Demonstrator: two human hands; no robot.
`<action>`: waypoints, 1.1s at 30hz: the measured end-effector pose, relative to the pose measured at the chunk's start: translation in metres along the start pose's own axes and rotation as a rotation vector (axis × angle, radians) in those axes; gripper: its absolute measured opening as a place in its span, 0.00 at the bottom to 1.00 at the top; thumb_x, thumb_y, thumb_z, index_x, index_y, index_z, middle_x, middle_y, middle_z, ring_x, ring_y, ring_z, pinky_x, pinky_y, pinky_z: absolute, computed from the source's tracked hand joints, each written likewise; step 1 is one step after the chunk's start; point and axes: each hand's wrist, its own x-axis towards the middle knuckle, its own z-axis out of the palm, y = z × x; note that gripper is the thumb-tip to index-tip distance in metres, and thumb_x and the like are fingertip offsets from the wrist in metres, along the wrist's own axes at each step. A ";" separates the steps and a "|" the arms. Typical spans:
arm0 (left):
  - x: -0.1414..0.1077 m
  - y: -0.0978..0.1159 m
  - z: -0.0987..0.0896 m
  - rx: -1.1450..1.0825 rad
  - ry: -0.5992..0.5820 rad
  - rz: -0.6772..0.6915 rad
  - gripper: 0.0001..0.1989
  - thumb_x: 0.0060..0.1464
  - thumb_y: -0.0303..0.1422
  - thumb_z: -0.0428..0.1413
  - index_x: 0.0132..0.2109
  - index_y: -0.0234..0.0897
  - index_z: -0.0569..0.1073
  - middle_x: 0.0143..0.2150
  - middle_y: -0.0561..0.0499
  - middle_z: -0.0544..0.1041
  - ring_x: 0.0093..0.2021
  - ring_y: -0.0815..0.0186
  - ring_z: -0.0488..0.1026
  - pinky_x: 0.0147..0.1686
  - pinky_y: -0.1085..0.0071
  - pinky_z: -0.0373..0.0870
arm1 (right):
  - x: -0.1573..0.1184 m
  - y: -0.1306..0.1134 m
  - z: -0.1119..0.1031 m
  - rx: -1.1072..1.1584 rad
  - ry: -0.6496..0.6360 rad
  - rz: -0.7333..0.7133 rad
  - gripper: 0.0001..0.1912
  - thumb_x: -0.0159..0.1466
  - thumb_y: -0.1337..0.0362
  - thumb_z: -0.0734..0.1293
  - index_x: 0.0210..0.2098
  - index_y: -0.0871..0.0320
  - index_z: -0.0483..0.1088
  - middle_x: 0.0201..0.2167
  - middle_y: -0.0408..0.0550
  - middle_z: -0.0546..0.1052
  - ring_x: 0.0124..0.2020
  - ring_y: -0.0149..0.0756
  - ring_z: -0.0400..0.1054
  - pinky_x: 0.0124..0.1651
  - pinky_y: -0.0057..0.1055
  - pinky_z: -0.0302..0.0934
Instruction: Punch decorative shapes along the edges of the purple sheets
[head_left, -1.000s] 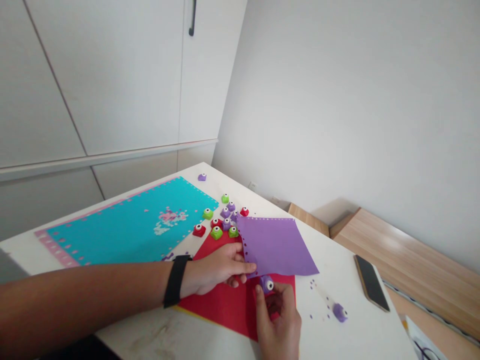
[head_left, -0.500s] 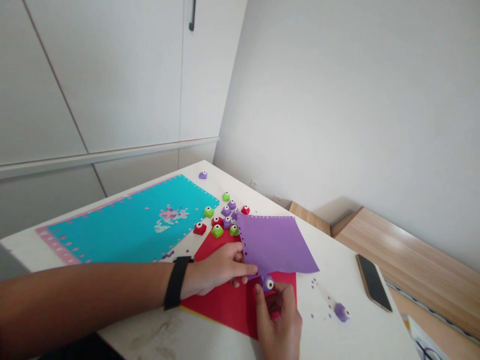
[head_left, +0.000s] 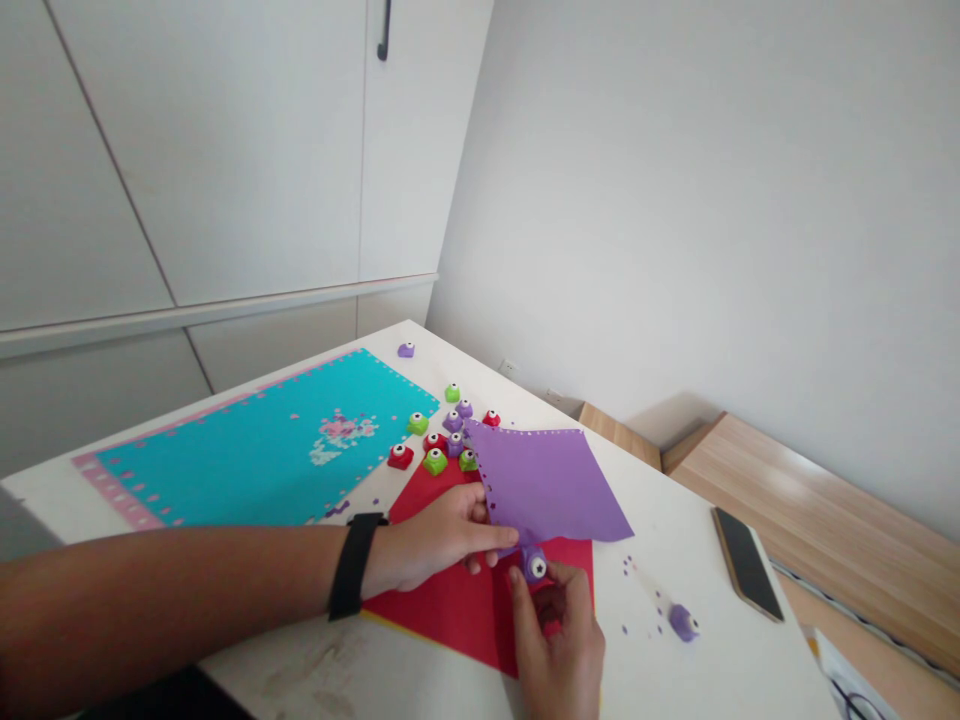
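Note:
My left hand (head_left: 450, 535), with a black band on the wrist, pinches the near left corner of a purple paper sheet (head_left: 555, 485). Small punched holes run along the sheet's left and far edges. Between the thumb and fingers of my right hand (head_left: 562, 635) is a purple craft punch (head_left: 533, 565) with a star on its white button. The punch sits at the near edge of the purple sheet; whether the paper is inside its slot is hidden. Beneath both hands lies a red paper sheet (head_left: 450, 600) with a yellow edge showing under it.
Several green, red and purple punches (head_left: 435, 461) stand in a group beyond my left hand. A turquoise sheet (head_left: 225, 450) bearing paper bits (head_left: 341, 432) lies left. Another purple punch (head_left: 682, 622) and a phone (head_left: 746, 565) lie right on the white table (head_left: 720, 680).
The purple sheet has shifted slightly left, and its near edge sits a little higher. The punch in my right hand has barely moved. Both hands keep their grip.

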 end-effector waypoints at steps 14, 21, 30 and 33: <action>0.001 -0.002 0.000 -0.022 -0.003 -0.017 0.20 0.53 0.40 0.67 0.46 0.32 0.73 0.30 0.53 0.76 0.29 0.68 0.73 0.26 0.73 0.66 | -0.001 -0.002 0.001 0.020 -0.002 0.040 0.19 0.65 0.45 0.70 0.40 0.55 0.70 0.22 0.42 0.76 0.21 0.34 0.70 0.25 0.27 0.60; -0.002 0.004 0.003 -0.009 -0.018 -0.025 0.20 0.53 0.40 0.67 0.46 0.32 0.72 0.31 0.52 0.76 0.29 0.68 0.73 0.26 0.73 0.66 | -0.001 -0.002 0.000 0.028 -0.010 0.042 0.17 0.65 0.47 0.71 0.40 0.55 0.70 0.22 0.42 0.76 0.21 0.34 0.70 0.25 0.27 0.60; -0.001 0.003 0.000 0.035 0.001 0.025 0.21 0.54 0.41 0.67 0.46 0.32 0.72 0.31 0.51 0.77 0.29 0.66 0.74 0.26 0.72 0.67 | 0.002 0.008 0.001 0.121 -0.035 0.078 0.18 0.63 0.49 0.72 0.42 0.56 0.70 0.23 0.43 0.77 0.21 0.35 0.72 0.22 0.25 0.61; 0.000 0.002 0.000 0.037 -0.015 0.071 0.22 0.54 0.42 0.67 0.48 0.32 0.72 0.34 0.49 0.79 0.29 0.66 0.74 0.27 0.72 0.68 | 0.003 0.012 0.000 0.129 -0.080 0.038 0.17 0.63 0.51 0.73 0.42 0.56 0.71 0.25 0.45 0.79 0.22 0.36 0.74 0.23 0.26 0.64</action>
